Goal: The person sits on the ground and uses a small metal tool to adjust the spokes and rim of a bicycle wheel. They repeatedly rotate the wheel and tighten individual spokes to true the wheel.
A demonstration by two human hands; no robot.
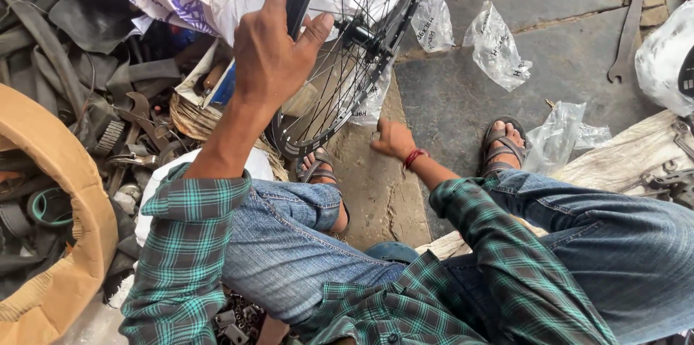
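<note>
A black bicycle wheel (361, 63) with thin spokes stands upright on the ground between my knees. My left hand (271, 52) grips its rim near the top, fingers wrapped over the black edge. My right hand (392, 139), with a red thread at the wrist, reaches down to the concrete floor near the wheel's lower rim, fingers curled on the ground; I cannot tell if it holds anything small. My sandalled feet (502, 144) rest on either side.
Several clear plastic bags (497, 48) lie on the concrete. A long spanner (627, 34) lies at the upper right. Old tubes, pliers and tools (137, 124) pile at the left beside a cardboard ring (65, 171). A wooden plank (636, 150) holds metal parts at the right.
</note>
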